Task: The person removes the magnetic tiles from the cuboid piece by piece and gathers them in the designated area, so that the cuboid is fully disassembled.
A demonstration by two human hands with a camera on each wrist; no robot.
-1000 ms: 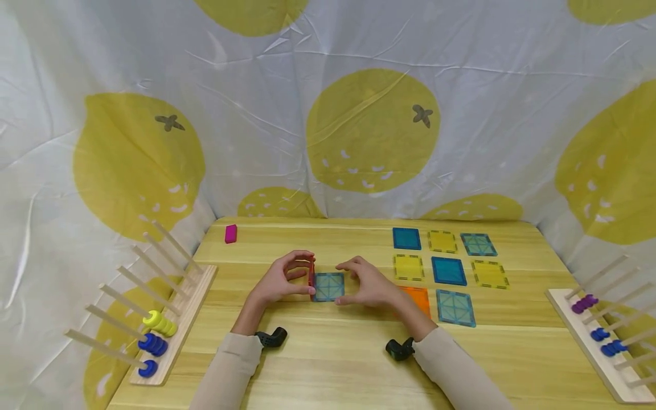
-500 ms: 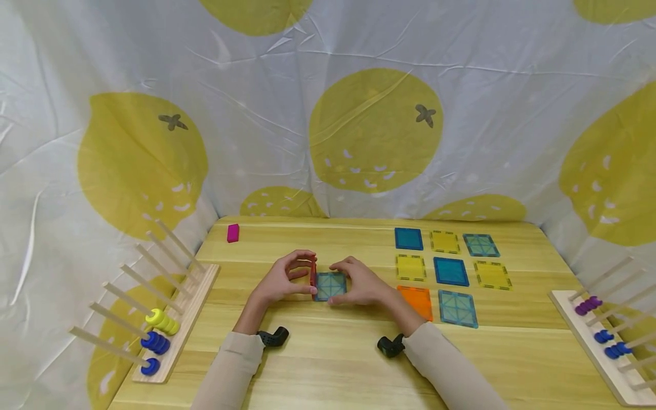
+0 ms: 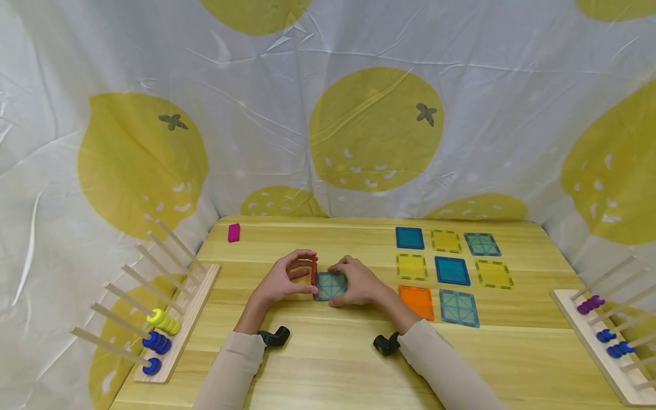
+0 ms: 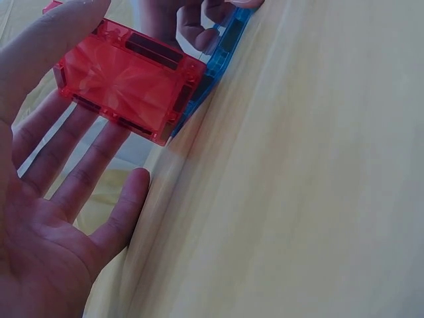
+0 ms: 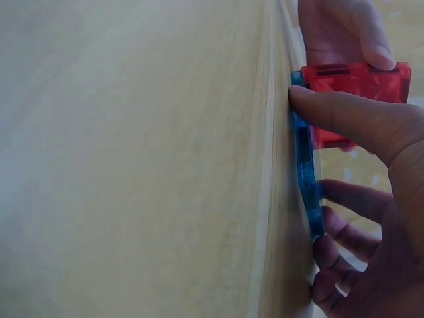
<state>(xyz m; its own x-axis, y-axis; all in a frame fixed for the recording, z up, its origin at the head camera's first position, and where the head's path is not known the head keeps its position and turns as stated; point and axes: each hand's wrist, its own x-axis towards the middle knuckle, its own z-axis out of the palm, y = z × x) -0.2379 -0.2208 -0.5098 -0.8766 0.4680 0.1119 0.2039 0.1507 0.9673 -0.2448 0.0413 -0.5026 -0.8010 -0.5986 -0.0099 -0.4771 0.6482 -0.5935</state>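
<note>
In the head view my left hand holds a red magnetic tile on edge, pinched between thumb and fingers. A light blue magnetic tile lies flat at its foot, and the two tiles meet along one edge in the wrist views. From the other side my right hand grips the blue tile, thumb on the near edge and fingers at the far edge. Its right end is hidden under that hand.
To the right lie rows of square tiles, including an orange tile and a dark blue tile. Wooden peg racks with rings stand at the left and right. A magenta block sits at the back left.
My right hand has moved left onto the light blue tile, and its thumb and fingers have closed on the edges. The left hand keeps the red tile upright in place.
</note>
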